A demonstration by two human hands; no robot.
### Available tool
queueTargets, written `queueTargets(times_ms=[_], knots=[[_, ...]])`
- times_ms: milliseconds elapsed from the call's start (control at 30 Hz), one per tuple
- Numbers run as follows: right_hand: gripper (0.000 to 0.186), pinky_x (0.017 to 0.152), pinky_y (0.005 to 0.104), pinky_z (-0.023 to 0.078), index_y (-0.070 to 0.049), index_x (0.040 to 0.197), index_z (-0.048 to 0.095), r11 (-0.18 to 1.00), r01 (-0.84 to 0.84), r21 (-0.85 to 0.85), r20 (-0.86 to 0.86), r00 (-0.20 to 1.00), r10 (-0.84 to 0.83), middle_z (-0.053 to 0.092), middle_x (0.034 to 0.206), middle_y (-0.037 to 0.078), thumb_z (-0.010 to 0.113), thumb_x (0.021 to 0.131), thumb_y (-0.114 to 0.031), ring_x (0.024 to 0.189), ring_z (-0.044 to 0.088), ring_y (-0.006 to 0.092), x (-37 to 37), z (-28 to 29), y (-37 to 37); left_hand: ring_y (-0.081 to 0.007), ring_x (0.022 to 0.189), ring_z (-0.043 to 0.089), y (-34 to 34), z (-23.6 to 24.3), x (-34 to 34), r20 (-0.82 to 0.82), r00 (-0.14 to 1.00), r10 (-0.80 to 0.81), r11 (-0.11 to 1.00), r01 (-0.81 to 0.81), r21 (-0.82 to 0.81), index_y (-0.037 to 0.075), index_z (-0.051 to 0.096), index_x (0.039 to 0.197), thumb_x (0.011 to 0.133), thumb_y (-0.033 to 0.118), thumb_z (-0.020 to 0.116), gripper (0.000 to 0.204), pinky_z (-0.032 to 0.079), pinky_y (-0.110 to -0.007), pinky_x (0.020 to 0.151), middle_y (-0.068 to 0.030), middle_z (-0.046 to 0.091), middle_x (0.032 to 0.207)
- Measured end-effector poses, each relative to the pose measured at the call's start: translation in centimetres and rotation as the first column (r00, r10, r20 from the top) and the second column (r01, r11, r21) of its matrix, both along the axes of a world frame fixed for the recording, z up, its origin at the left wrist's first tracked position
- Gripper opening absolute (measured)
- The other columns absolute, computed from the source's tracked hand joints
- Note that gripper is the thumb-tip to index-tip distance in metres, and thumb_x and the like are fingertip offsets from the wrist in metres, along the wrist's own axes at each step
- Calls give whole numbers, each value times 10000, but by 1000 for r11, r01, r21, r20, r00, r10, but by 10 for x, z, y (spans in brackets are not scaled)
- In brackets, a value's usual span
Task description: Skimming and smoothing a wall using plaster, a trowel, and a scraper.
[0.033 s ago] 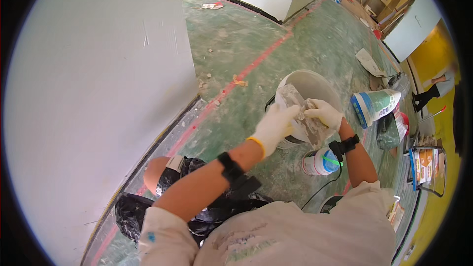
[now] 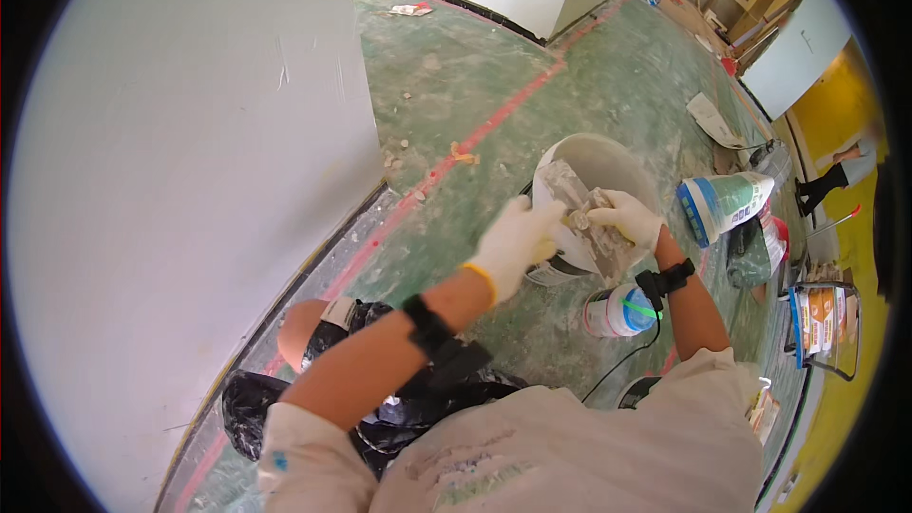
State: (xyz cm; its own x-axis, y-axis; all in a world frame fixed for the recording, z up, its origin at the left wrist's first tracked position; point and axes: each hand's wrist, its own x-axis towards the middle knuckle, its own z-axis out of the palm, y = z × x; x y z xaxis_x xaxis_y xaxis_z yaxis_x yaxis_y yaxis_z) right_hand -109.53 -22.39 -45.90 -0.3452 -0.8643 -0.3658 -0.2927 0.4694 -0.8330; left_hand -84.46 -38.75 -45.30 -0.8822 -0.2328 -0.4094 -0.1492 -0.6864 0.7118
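A pale bucket stands on the floor in front of me. Over its mouth, my right hand in a white glove is closed on a flat trowel smeared with grey plaster. The long blade lies tilted across the near side of the bucket, and the fingers hide its handle. My left hand, gloved in white with a yellow cuff, is beside the bucket's left rim. Its fingers point at the blade, apart and somewhat blurred, with nothing visible in them.
A white tub with a blue lid stands close under my right wrist. To the right lie a blue-and-green bag and a folding stool. A wall rises at my left. Another person is at the far right.
My left hand has drawn back to the left, away from the trowel. The right hand and trowel stay nearly in place.
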Motion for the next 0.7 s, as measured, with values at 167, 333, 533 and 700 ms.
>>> queueTargets(times_ms=[167, 333, 533, 700], knots=[[486, 942, 368, 511, 13, 1253, 643, 993, 76, 86, -538, 843, -18, 723, 1164, 163, 664, 986, -393, 1060, 682, 241, 44, 47, -4, -260, 1154, 672, -47, 57, 133, -156, 969, 192, 957, -220, -187, -10, 426, 1534, 1013, 216, 659, 614, 560, -382, 964, -138, 631, 1320], [500, 969, 408, 509, -23, 1264, 638, 983, 167, 79, -598, 797, -88, 721, 1160, 225, 656, 955, -416, 1093, 690, 369, 49, 43, -8, -199, 1070, 679, -50, 78, 188, -75, 961, 265, 844, -268, -464, -43, 436, 1528, 984, 288, 704, 691, 562, -343, 926, -117, 616, 1377], [456, 980, 432, 506, -27, 1255, 628, 976, 185, 117, -575, 813, -85, 709, 1170, 234, 643, 920, -336, 1128, 675, 392, 42, 26, -5, -330, 1117, 710, 15, 25, 28, -60, 998, 20, 86, -61, -994, 84, 428, 1556, 868, 363, 783, 823, 545, -427, 967, -184, 669, 1333], [447, 987, 445, 504, -26, 1252, 616, 988, 137, 78, -555, 829, -71, 698, 1180, 251, 613, 933, -338, 1140, 665, 401, 45, 17, -18, -354, 1071, 706, 24, -1, -36, -48, 988, -150, 249, -10, -968, 95, 555, 1364, 925, 294, 723, 511, 550, -445, 928, -146, 718, 1174]])
